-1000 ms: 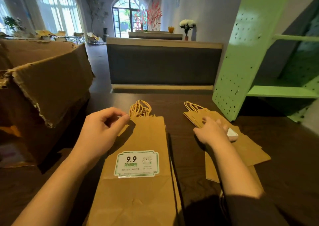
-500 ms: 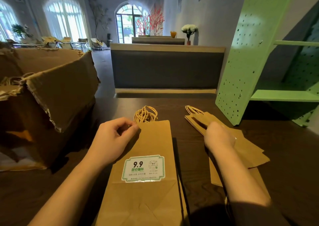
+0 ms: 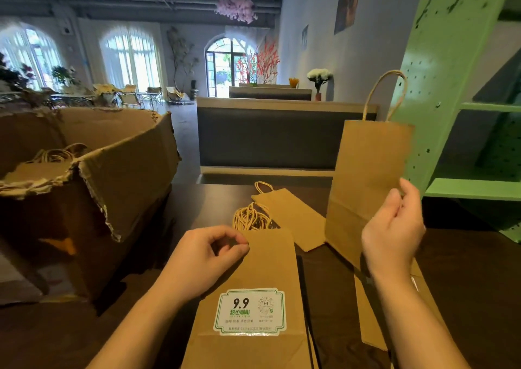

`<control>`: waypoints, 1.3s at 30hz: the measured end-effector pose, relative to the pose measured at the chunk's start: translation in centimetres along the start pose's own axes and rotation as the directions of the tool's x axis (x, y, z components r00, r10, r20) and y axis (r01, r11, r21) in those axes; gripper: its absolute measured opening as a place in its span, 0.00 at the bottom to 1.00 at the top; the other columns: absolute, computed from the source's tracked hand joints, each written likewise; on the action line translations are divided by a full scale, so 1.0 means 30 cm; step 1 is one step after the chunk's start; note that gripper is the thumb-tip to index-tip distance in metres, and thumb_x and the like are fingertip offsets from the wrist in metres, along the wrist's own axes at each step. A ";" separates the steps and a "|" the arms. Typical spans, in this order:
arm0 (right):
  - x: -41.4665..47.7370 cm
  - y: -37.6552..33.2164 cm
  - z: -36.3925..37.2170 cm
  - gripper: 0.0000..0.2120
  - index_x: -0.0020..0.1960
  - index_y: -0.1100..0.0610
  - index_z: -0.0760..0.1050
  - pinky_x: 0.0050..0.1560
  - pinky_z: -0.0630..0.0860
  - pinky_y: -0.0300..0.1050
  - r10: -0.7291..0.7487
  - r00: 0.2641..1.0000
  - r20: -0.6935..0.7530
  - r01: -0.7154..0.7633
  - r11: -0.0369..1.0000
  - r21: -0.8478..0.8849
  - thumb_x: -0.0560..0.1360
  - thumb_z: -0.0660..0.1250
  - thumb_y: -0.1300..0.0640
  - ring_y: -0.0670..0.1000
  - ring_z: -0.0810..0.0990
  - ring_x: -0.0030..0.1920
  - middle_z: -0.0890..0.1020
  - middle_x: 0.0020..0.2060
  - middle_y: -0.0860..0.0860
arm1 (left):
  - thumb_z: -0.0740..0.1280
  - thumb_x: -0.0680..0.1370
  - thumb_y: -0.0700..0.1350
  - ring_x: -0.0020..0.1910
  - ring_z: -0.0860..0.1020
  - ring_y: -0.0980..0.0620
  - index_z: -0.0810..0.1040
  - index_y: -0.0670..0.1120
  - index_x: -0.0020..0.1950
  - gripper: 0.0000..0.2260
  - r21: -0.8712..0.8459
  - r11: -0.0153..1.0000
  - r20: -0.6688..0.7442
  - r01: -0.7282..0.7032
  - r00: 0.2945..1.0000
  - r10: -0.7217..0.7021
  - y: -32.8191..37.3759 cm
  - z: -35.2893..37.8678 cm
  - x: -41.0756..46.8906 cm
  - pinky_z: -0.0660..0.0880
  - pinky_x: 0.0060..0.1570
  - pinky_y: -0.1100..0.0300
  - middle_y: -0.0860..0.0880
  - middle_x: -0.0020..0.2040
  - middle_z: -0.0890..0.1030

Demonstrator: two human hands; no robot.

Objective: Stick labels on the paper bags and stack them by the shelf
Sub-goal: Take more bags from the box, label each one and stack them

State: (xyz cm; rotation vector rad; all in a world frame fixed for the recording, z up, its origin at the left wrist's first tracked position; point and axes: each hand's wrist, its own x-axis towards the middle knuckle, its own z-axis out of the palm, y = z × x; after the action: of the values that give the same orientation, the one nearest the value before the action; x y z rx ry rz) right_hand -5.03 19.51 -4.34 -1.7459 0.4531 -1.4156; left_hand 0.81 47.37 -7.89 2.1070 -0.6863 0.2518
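A flat brown paper bag [image 3: 265, 270] lies in front of me with a white and green "9.9" label [image 3: 249, 311] stuck on it; it tops a pile of bags. My left hand [image 3: 203, 258] rests on its upper left corner, thumb and finger pinched together at the edge. My right hand [image 3: 393, 227] grips another unlabelled paper bag [image 3: 366, 177] by its right edge and holds it upright above the table, handle up. More flat bags [image 3: 293, 216] lie beneath it on the dark table [image 3: 473, 278].
A large torn cardboard box [image 3: 93, 180] holding more bags stands at the left. A green perforated shelf unit [image 3: 451, 92] rises at the right, its lowest shelf [image 3: 476, 189] just beyond the raised bag. A grey bench back [image 3: 265, 137] lies across the table's far edge.
My right hand has lifted one bag off the right-hand pile and raised it upright. My left hand stays on the labelled bag. The camera has tilted up.
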 end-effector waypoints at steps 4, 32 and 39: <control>0.028 -0.008 0.005 0.17 0.72 0.54 0.70 0.56 0.75 0.47 0.337 0.941 0.019 -0.334 0.920 0.206 0.85 0.55 0.53 0.45 0.77 0.53 0.78 0.58 0.47 | 0.72 0.76 0.56 0.37 0.79 0.51 0.84 0.63 0.48 0.02 -0.001 1.000 0.015 0.001 1.000 -0.001 -0.003 0.000 0.003 0.79 0.42 0.51 0.52 0.36 0.82; -0.109 -0.171 0.017 0.29 0.70 0.38 0.69 0.43 0.84 0.54 0.338 0.293 0.894 -0.748 0.663 -0.005 0.76 0.70 0.61 0.58 0.86 0.49 0.85 0.52 0.52 | 0.56 0.86 0.56 0.38 0.84 0.51 0.85 0.46 0.42 0.25 -0.446 0.865 -0.031 0.229 0.962 -0.271 0.091 -0.041 -0.011 0.78 0.45 0.55 0.48 0.38 0.86; -0.132 -0.216 -0.002 0.41 0.75 0.36 0.58 0.39 0.83 0.55 0.124 0.094 0.988 -0.760 0.649 -0.009 0.73 0.72 0.64 0.68 0.83 0.53 0.84 0.55 0.61 | 0.69 0.80 0.40 0.46 0.84 0.43 0.79 0.49 0.66 0.15 -0.738 0.597 0.085 0.314 0.921 -0.379 0.066 -0.083 0.014 0.83 0.46 0.51 0.41 0.52 0.86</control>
State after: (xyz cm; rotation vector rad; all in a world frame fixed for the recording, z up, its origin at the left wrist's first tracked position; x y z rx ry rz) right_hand -7.67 26.18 -1.82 -1.3998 -0.1049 0.2319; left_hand 0.24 48.29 -4.88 1.3659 -0.2285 -0.1576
